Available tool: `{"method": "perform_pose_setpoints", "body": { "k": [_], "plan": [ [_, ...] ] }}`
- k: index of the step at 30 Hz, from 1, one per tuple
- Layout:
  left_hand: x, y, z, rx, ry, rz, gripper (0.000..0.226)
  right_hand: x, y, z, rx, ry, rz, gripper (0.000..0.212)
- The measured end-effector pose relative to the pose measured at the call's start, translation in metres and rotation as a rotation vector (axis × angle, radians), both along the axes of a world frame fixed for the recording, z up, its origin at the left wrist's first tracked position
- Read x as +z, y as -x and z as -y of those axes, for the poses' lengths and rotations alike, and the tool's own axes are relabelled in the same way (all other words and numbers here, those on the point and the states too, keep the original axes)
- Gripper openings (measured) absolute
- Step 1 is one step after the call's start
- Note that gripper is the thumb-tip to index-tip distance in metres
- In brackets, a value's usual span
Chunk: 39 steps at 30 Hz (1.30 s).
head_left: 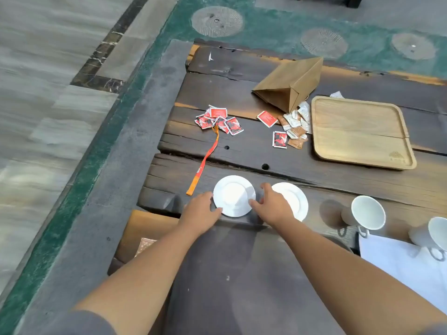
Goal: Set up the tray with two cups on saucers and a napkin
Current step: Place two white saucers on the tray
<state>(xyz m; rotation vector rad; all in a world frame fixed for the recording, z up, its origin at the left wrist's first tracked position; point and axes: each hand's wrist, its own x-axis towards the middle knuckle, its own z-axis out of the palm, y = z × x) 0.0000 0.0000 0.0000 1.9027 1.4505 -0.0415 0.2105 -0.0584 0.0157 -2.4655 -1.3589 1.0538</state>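
Left hand (200, 213): thumb and fingertips met the rim; grasp unclear.
Round white ceramic saucer (234, 195): between both hands' fingers.
Right hand (273, 206): fingers relaxed, thumb touched that rim.
Square wooden tray (361, 131): well beyond right fingers.

Dark plank table (242, 93), cluttered.
On it lie a wooden tray (360, 131), paper bag (290, 83), sachets (220, 120), orange strap (205, 163), saucers (233, 195) (294, 198), cups (367, 212) (437, 234) and a white napkin (399, 264).

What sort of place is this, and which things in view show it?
Probably an outdoor café or tea terrace: a rough wooden table stands on stone paving, with packets, white cups and a serving tray laid out.
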Motion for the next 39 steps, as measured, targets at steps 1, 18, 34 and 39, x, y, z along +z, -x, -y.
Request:
{"method": "perform_pose_setpoints", "body": {
  "k": [1,18,34,39],
  "plan": [
    [-0.002,-0.002,-0.002,0.023,0.003,0.017,0.044,-0.003,-0.001,-0.002,-0.009,-0.002,0.014,0.054],
    [-0.027,-0.016,-0.024,0.254,0.016,0.119,0.020,-0.025,-0.002,-0.030,-0.102,0.035,0.034,0.023],
    [-0.018,-0.027,-0.027,0.366,0.117,0.254,0.019,-0.019,-0.005,-0.028,-0.182,0.023,0.027,0.025],
    [-0.006,-0.024,-0.025,0.406,0.123,0.319,0.010,-0.009,-0.004,-0.020,-0.241,-0.039,-0.003,0.025]
  ]
}}
